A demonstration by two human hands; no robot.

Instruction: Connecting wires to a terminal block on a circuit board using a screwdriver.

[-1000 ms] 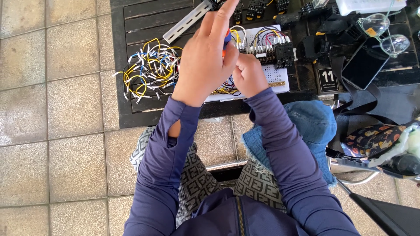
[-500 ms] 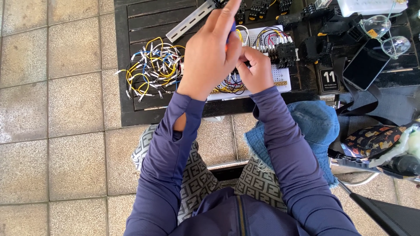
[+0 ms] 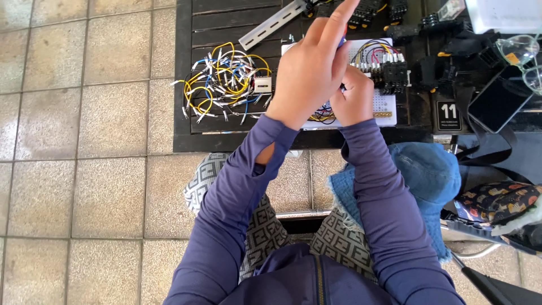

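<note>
Hands meet above the white perforated board (image 3: 389,104) on the dark slatted table (image 3: 226,17). Left hand (image 3: 307,73) is raised with its index finger stretched up, seemingly gripping a red-and-blue tool (mostly hidden), while the right hand (image 3: 353,101) is curled tight around something I cannot make out. Likely risk: the tool slipping and tugging the wired black terminal blocks (image 3: 389,70) just beside it. A sleeve could also snag the loose wire bundle (image 3: 226,85) lying near the left forearm.
</note>
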